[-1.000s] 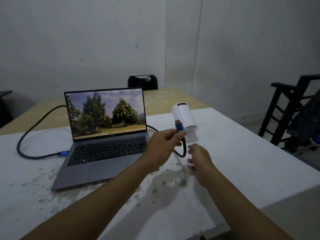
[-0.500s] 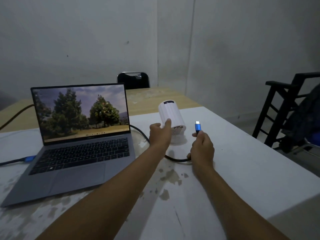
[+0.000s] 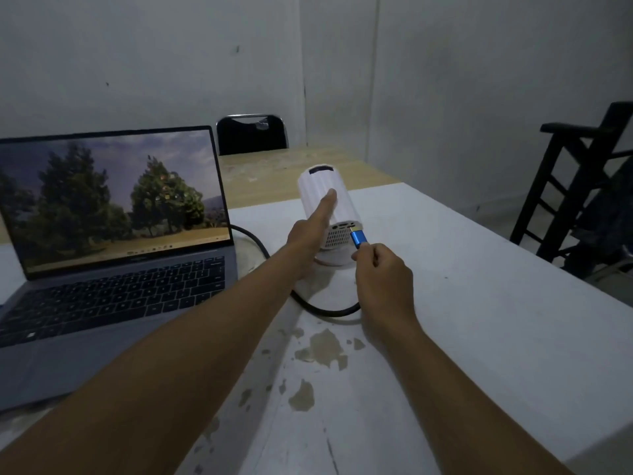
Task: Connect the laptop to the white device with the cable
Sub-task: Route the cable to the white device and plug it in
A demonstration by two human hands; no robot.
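Observation:
A white ribbed cylindrical device [image 3: 342,200] lies tilted on the white table [image 3: 479,303], its ported rear face toward me. My left hand [image 3: 313,228] grips its left side, thumb resting on top. My right hand [image 3: 380,269] pinches the blue plug [image 3: 358,237] of the black cable [image 3: 318,308]; the plug's gold tip touches a port at the device's rear face. Whether it is seated I cannot tell. The open grey laptop [image 3: 113,255] sits at the left with a tree wallpaper on screen. The cable runs behind the laptop.
A black chair back [image 3: 251,133] stands behind a wooden table [image 3: 291,169] beyond the white one. A black ladder-like frame [image 3: 575,186] stands at the right. The white tabletop has chipped paint patches [image 3: 323,347] near me.
My left hand has wrapped onto the device's side. My right hand has brought the blue plug from beside the device to its rear ports. The view has moved closer.

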